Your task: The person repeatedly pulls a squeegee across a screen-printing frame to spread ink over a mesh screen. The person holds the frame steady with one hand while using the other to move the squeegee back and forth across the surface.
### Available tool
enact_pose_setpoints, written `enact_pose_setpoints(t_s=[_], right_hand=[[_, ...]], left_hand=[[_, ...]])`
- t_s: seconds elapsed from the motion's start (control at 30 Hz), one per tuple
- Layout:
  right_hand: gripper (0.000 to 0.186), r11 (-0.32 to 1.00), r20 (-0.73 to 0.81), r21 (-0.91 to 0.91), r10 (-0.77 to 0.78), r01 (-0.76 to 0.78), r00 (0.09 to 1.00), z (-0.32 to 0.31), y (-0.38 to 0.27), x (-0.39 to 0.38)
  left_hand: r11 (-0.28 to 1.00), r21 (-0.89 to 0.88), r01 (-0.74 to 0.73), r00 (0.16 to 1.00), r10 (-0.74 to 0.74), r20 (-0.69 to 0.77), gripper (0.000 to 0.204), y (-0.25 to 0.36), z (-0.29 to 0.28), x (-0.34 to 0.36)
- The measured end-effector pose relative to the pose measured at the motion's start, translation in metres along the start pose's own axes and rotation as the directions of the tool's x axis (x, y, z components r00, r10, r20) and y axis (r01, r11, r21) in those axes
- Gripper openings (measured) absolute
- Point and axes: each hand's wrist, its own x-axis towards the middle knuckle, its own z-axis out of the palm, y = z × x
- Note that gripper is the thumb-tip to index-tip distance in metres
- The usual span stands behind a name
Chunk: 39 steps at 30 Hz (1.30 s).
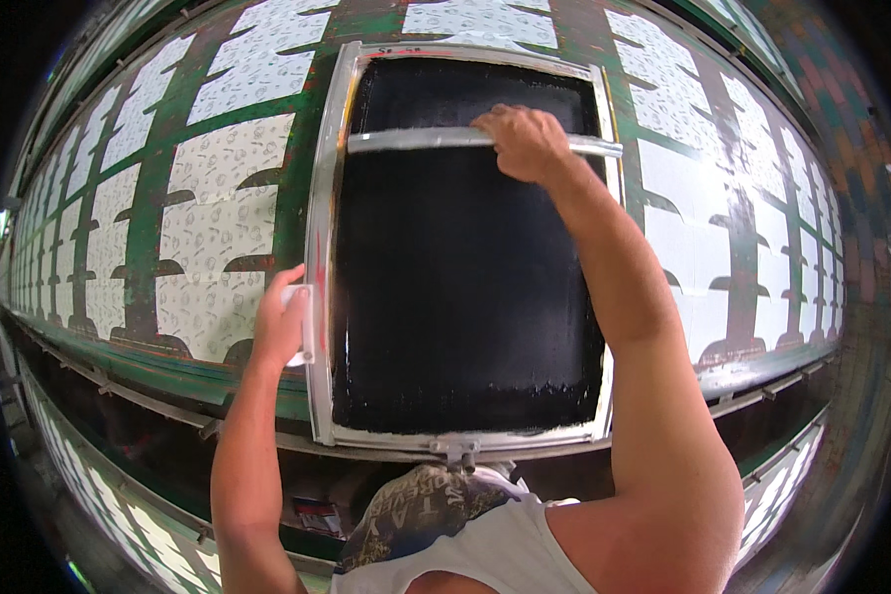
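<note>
A screen printing frame (321, 247) with pale metal edges lies on the long table in front of me. Its black-coated mesh (465, 287) fills the middle. Near the far end, a metal-barred squeegee (416, 140) lies crosswise over the black area, reaching almost from side to side. My right hand (527, 145) is closed over the squeegee, right of its middle. On the frame's left edge, my left hand (280, 322) grips a white handle (307, 332); part of the handle is hidden by the fingers.
Patterned cut fabric pieces (226, 178) lie in rows on the green table (139, 238) to the left. Paler pieces (685, 243) lie to the right under bright glare. A metal clamp (455, 450) sits at the frame's near edge, by a rail along the table.
</note>
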Motion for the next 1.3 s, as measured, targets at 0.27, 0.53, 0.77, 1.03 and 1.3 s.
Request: enact_pose_setpoints(t_s=[0.27, 0.53, 0.77, 1.03, 1.3], right_hand=[[0.044, 0.996, 0.038, 0.087, 0.009, -0.012, 0.999, -0.026, -0.116, -0.161], [0.044, 0.991, -0.013, 0.118, 0.062, -0.06, 0.998, -0.032, -0.229, -0.307], [0.054, 0.99, 0.092, 0.106, 0.082, -0.092, 0.992, -0.044, -0.285, -0.369], [0.075, 0.983, 0.21, 0.171, 0.026, -0.063, 0.977, -0.054, -0.292, -0.388], [0.061, 0.902, -0.116, 0.423, -0.04, 0.086, 0.992, -0.045, -0.27, -0.435]], left_hand=[[0.994, 0.063, -0.093, 0.995, 0.095, -0.03, 0.036, -0.009, 0.0, 0.005], [0.968, 0.136, -0.212, 0.974, 0.22, -0.049, 0.035, -0.034, 0.0, 0.025], [0.979, 0.115, -0.167, 0.983, 0.174, -0.061, 0.035, -0.029, 0.004, 0.03], [0.93, 0.261, -0.258, 0.949, 0.295, -0.115, 0.035, -0.032, 0.004, 0.033], [0.924, 0.333, -0.188, 0.96, 0.245, -0.139, 0.034, -0.033, 0.002, 0.036]])
